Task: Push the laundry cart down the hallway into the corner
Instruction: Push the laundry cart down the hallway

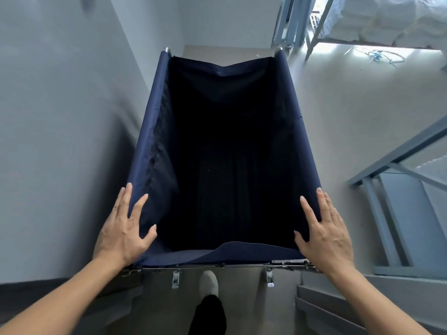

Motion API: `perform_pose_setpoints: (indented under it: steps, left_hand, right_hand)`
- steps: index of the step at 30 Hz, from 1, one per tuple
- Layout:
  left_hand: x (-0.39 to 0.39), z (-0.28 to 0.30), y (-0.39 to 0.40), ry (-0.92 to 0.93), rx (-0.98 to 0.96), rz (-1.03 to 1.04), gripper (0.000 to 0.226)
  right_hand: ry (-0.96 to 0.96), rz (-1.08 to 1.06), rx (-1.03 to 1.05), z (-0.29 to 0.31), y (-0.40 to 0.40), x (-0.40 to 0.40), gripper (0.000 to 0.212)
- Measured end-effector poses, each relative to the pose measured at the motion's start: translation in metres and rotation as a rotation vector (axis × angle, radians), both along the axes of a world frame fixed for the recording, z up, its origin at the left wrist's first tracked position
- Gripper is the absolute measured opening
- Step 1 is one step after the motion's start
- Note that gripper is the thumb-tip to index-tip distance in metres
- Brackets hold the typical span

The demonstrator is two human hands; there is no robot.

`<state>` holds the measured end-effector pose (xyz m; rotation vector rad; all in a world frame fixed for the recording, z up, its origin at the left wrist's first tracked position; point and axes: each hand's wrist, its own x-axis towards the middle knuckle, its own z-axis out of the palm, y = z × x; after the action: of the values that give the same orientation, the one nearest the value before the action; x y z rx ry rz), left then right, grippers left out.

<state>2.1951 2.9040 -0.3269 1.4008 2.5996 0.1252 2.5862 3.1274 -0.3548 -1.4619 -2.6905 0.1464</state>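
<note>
Navy fabric laundry cart with chrome frame (pixel 154 131) is pressed by left hand (pixel 123 230) and right hand (pixel 326 233), fingers flat, ungripped. Slipping is risked; grey metal rack (pixel 396 155) at frame right could be clipped.

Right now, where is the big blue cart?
In the head view, the laundry cart fills the middle, close along the left wall, with the left hand and right hand on its near corners.

One navy-blue fabric laundry cart on a metal frame (pixel 225 151) fills the centre of the frame. Two bare hands rest flat on its near corners: the left hand (pixel 123 228) at lower left, the right hand (pixel 324 230) at lower right. Two metal clips (pixel 176 279) hang below its near rail. One white shoe (pixel 209 282) shows at bottom centre. Two grey-blue metal shelving racks (pixel 396 153) stand along the right edge.
</note>
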Motion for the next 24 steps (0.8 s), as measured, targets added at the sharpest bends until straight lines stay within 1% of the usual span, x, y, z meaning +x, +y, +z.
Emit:
perform_pose_setpoints:
  steps: [14,24]
  left_hand:
    - [-0.095,-0.001,0.143,-0.008,0.014,-0.022,0.091]
    - [-0.156,-0.002,0.249,0.026,-0.013,-0.034,0.091]
  right_hand:
    - [-0.01,-0.01,0.035,-0.002,0.142,-0.09,0.097]
    - [-0.01,-0.018,0.043,-0.005,0.25,-0.151,0.099]
